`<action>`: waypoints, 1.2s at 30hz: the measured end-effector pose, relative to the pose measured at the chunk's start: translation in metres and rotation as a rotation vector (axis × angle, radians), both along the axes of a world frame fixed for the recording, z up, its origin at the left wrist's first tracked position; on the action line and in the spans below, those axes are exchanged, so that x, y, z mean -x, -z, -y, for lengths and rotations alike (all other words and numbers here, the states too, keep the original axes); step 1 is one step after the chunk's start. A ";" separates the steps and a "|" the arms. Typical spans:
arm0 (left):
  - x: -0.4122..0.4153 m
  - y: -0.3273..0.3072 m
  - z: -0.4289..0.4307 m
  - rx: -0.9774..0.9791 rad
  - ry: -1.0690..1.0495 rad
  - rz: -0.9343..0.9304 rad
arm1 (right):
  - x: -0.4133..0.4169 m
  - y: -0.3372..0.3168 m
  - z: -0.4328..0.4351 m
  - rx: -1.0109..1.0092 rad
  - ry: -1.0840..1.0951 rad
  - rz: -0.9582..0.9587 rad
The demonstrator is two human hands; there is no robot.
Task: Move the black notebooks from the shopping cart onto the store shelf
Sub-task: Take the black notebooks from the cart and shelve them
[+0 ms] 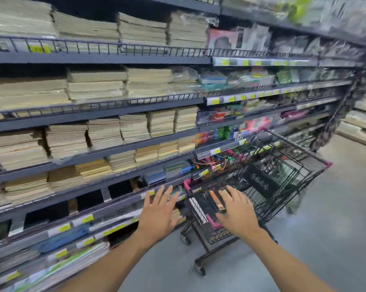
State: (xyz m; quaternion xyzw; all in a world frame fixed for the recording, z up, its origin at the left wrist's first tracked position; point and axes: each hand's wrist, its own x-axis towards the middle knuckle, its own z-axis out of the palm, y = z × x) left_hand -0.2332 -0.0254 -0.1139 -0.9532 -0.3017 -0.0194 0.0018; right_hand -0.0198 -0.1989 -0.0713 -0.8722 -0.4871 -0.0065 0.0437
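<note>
The long dark-grey metal store shelf [93, 57] runs along the left of the black wire shopping cart with pink trim [293, 175], which I take to be parked close so each transfer is short. Inside the cart's basket, toward its far end, lies a black slab with a pale emblem, probably the black notebooks [260, 180], though blur keeps me from being sure. My right hand [236, 209] hovers over the cart's near end, fingers spread flat and holding nothing. My left hand [158, 209] is just left of the cart, equally splayed and empty. Both look set to reach in.
</note>
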 end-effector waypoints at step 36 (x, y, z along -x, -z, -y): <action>-0.423 0.128 -0.125 0.337 -0.321 -0.063 | -0.423 0.124 -0.188 0.263 -0.276 -0.225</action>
